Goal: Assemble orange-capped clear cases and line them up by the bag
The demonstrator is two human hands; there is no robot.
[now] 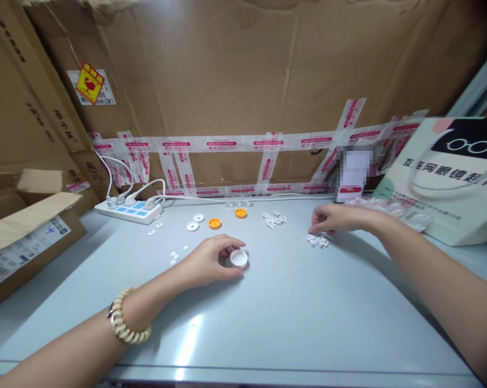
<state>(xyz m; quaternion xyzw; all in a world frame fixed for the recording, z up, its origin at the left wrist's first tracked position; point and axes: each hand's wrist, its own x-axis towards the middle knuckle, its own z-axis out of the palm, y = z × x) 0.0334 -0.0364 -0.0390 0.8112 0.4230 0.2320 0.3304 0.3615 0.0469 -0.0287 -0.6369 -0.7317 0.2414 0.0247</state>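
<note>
My left hand curls its thumb and fingers around a small round cup, white inside with orange showing below, on the grey table. My right hand is closed, its fingertips down at a pile of small white plastic pieces; whatever they pinch is hidden. Left of that pile lies a second group of similar white pieces. Beyond my left hand are an orange ring-shaped part and another orange part. White discs lie beside them.
Clear cylinders stand at the back. Small white pieces lie left of my left hand. A power strip with cables, an open carton, a phone, a plastic bag and a paper bag surround the table.
</note>
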